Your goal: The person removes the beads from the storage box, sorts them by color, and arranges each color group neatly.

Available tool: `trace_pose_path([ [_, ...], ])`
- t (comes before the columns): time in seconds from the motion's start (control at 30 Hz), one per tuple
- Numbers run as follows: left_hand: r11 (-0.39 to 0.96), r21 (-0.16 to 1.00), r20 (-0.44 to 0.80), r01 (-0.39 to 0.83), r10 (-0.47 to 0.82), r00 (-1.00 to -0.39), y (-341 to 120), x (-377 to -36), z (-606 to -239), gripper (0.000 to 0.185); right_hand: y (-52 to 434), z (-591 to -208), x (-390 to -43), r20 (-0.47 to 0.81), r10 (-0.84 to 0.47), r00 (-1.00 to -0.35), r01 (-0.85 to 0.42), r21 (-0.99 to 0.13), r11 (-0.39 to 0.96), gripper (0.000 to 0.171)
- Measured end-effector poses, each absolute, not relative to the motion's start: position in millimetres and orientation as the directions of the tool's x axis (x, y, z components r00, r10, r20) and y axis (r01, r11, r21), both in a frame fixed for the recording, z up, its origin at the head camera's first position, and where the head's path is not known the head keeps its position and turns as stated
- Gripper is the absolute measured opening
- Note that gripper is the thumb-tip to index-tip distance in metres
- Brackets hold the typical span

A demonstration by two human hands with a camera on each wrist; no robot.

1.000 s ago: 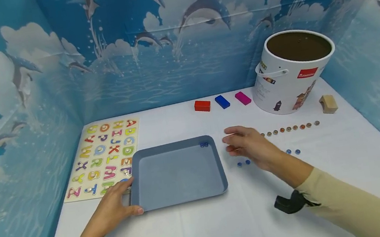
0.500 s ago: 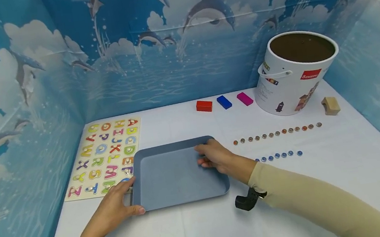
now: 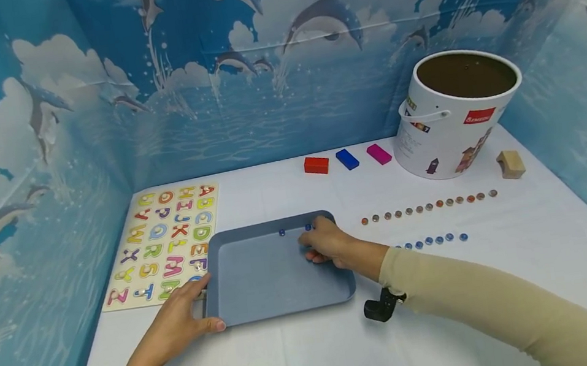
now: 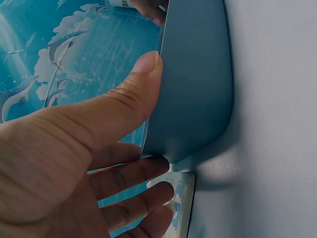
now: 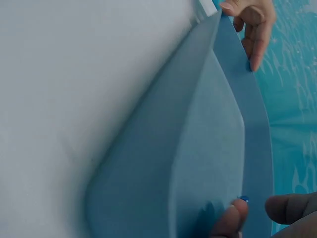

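A blue-grey tray (image 3: 262, 286) lies in the middle of the table. My left hand (image 3: 180, 318) rests at its left end, the thumb by the near corner and the fingers by the left rim. In the left wrist view, the thumb lies along the rim of the tray with the other fingers loosely spread. My right hand (image 3: 329, 243) reaches over the tray's far right corner. One small blue bead (image 3: 308, 227) is right at its fingertips, and another blue bead (image 3: 281, 233) lies further left along the far wall. The right wrist view shows thumb and finger apart beside a bead (image 5: 243, 199).
A row of brownish beads (image 3: 419, 210) and a shorter row of blue beads (image 3: 428, 241) lie right of the tray. Red (image 3: 316, 165), blue (image 3: 347, 159) and magenta blocks (image 3: 379, 154), a white bucket (image 3: 449, 138) and a wooden arch block (image 3: 511, 164) stand behind. A letter board (image 3: 162, 243) lies left.
My right hand has moved left from beside the bead rows into the tray. The two beads, side by side earlier, now lie apart, one further left. My left hand has stayed put.
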State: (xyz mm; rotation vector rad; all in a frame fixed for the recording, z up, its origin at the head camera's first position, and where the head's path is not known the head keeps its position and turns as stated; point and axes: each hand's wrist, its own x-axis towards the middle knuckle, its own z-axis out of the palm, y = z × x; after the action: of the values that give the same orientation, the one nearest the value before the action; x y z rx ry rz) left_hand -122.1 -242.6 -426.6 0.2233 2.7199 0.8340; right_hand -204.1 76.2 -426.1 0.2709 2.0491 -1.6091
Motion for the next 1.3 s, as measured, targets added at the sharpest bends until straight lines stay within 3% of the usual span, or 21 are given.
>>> trace_pose_path([
  [0.2, 0.824, 0.561, -0.217, 0.074, 0.233, -0.948, -243, -122, -427, 0.102, 59, -424, -212, -0.381, -0.187, -0.906, 0.263, -0.85, 0.456, 0.053],
  [0.37, 0.822, 0.566, -0.231, 0.06, 0.228, -0.946, -243, -122, -426, 0.102, 36, -424, -235, -0.31, -0.292, -0.904, 0.098, -0.819, 0.565, 0.035],
  [0.7, 0.821, 0.568, -0.231, 0.059, 0.229, -0.946, -244, -123, -427, 0.102, 9, -435, -242, -0.325, -0.344, -0.881, 0.034, -0.768, 0.639, 0.039],
  [1.07, 0.823, 0.564, -0.238, 0.061, 0.233, -0.943, -243, -122, -425, 0.101, -24, -437, -256, -0.382, -0.452, -0.806, -0.04, -0.727, 0.685, 0.038],
  [1.3, 0.814, 0.576, -0.223, 0.074, 0.244, -0.944, -244, -122, -427, 0.101, -63, -443, -249, -0.313, -0.452, -0.836, -0.092, -0.731, 0.677, 0.03],
])
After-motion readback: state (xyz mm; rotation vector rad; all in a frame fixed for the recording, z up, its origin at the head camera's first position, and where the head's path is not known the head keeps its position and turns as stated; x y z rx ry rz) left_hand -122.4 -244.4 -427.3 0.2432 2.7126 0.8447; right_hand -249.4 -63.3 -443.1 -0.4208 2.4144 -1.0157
